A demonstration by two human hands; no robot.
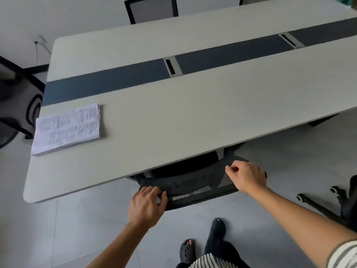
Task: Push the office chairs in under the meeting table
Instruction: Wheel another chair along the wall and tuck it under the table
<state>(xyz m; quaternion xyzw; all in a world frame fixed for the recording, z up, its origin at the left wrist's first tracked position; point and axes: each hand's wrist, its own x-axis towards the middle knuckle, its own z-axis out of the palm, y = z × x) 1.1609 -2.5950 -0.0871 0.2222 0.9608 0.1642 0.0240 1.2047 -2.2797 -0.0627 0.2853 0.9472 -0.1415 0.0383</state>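
Note:
A black mesh office chair (190, 187) stands at the near edge of the long grey meeting table (193, 113), its seat hidden beneath the tabletop and only the backrest top showing. My left hand (146, 205) grips the backrest's left corner. My right hand (246, 177) rests curled over the backrest's right corner. A second black chair (151, 9) stands at the far side of the table. A third chair (18, 107) sits at the table's left end.
A stack of printed papers (67, 128) lies on the table's near left part. A dark strip with two cable slots (172, 66) runs along the table's middle. Another chair's wheeled base (320, 204) stands on the tiled floor at right. My feet are below.

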